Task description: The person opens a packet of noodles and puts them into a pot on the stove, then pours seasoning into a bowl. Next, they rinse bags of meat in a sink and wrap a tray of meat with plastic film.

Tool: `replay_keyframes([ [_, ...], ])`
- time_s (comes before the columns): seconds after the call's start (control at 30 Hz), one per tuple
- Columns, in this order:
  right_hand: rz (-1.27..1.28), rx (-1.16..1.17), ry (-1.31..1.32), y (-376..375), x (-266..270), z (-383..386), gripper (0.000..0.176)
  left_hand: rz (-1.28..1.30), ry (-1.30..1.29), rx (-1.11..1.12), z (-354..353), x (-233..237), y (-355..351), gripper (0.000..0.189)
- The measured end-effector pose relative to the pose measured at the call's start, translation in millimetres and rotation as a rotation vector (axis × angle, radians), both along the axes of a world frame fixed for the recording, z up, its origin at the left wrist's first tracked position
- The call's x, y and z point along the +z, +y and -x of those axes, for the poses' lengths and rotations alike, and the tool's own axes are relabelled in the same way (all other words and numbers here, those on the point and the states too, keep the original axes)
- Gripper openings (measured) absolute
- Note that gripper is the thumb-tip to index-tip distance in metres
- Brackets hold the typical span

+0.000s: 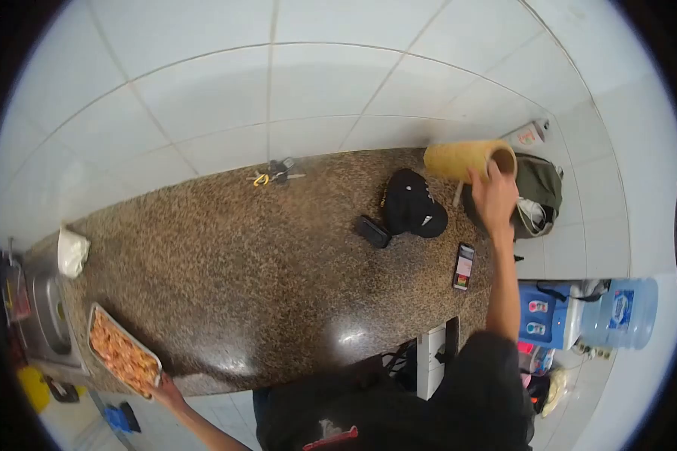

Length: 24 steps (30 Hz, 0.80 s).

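Note:
At the counter's left front edge, my left hand [168, 392] grips the near corner of a shallow foil tray [130, 323]. Chunks of orange-pink food [120, 352] fill it. My right hand [495, 197] reaches to the far right, its fingers hooked into the open end of a thick yellowish roll of plastic wrap [459, 160]. The roll lies on its side close to the tiled wall. Just left of and below it are a black cap [412, 204] and a small black case [373, 231]. A phone [463, 266] with a lit screen lies below my right hand.
A green bag [540, 192] stands behind my right wrist. Keys [274, 174] lie by the wall. At left are a white packet [73, 252] and a metal sink [51, 316]. A blue cooler [541, 312] and a water jug [620, 312] stand right of the granite counter [233, 263].

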State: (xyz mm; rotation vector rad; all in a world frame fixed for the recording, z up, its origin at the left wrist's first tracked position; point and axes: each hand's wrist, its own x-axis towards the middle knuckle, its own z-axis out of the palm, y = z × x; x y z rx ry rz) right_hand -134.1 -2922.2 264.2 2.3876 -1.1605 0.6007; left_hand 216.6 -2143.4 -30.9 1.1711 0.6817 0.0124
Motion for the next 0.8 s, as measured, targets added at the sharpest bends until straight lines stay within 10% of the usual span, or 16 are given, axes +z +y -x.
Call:
replay_keyframes([
  [0.17,-0.409,0.258,-0.437,155.3,32.7,-21.2,0.02,0.243,0.058,-0.218,6.2,-23.5,8.6,0.075],
  [0.3,-1.107,0.438,-0.581,245.0,-14.6,-42.0,0.022,-0.256,0.06,-0.691,66.4,106.1,-121.1,0.068],
  [0.43,-1.614,0.631,-0.528,335.3,-126.7,-71.7,0.025,-0.67,-0.561,-1.119,95.7,123.3,-124.5,0.059],
  [0.8,-2.07,0.508,-0.161,496.9,-199.9,-132.8,0.039,-1.072,-0.271,-0.982,55.0,133.7,31.5,0.013],
])
